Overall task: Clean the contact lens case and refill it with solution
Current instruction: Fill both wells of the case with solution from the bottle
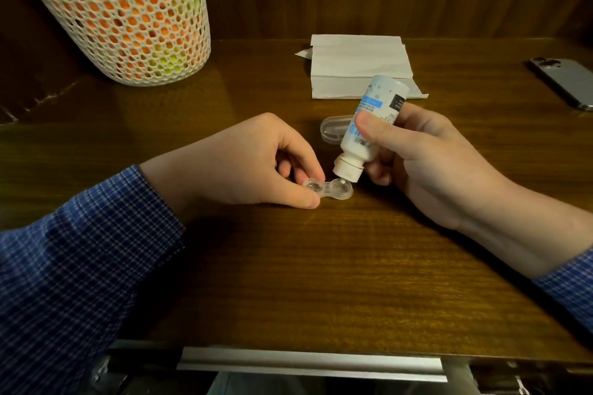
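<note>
A clear two-well contact lens case lies flat on the wooden desk, both wells uncapped. My left hand pinches its left well between thumb and fingers. My right hand grips a small white solution bottle with a blue label, tipped nozzle-down. The nozzle sits right over the right well. A clear plastic lid or holder rests behind the bottle, partly hidden by it.
Folded white tissues lie at the back centre. A white mesh basket with orange and yellow contents stands at the back left. A phone lies face down at the right edge. A metal rail runs along the desk's front.
</note>
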A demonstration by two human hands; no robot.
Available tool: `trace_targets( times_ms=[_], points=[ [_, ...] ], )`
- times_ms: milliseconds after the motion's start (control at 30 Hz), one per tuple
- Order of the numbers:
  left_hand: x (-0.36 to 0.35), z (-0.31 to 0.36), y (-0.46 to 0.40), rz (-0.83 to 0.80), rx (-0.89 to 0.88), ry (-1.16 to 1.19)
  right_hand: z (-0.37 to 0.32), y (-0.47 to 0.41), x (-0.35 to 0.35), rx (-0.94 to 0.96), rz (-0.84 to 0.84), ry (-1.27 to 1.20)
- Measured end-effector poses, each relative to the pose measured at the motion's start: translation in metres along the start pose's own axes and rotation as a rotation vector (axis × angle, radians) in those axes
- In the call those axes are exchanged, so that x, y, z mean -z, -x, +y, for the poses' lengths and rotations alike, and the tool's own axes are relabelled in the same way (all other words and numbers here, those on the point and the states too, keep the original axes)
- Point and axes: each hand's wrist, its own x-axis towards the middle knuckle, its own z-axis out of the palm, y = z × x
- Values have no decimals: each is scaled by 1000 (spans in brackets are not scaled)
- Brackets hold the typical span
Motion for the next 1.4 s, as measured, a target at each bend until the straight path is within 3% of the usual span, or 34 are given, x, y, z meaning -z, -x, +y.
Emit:
trace_targets(
  times_ms=[1400],
  points=[
    [-4, -2, -1, 26, 6, 28, -1, 0, -1, -11, 14, -26]
  ],
)
